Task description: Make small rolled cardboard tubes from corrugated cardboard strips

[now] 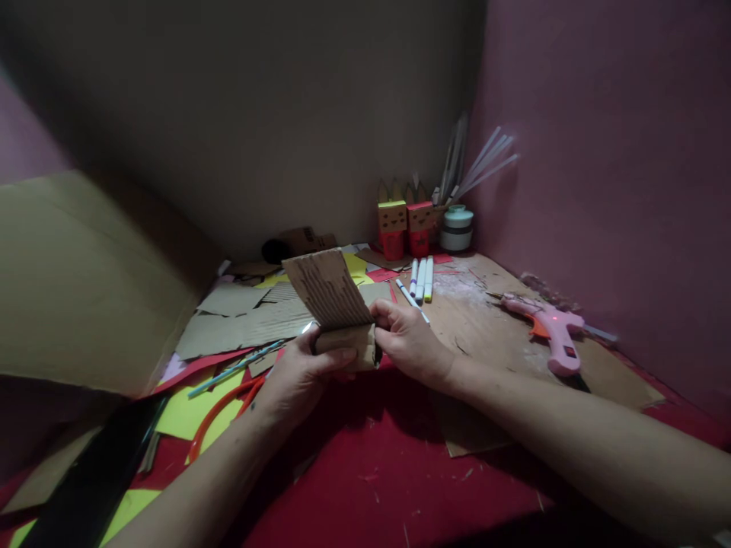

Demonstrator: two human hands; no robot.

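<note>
Both hands hold one piece of cardboard (328,288) over the near edge of the work surface. Its lower part is rolled or folded over, while a ribbed flap stands up and leans left. My left hand (300,369) is closed round the left side of the folded part, thumb lying along its front. At the right end, my right hand (405,339) pinches the cardboard near the fold. Orange scissor handles (214,415) lie left of my left hand, beside a blue pencil-like stick (231,371).
A pink glue gun (551,327) lies at the right. Several white markers (421,280) rest behind my right hand. Two red cardboard figures (392,228) and a pale lidded jar (457,228) stand at the back. Flat corrugated cardboard (228,331) and yellow paper (183,415) cover the left.
</note>
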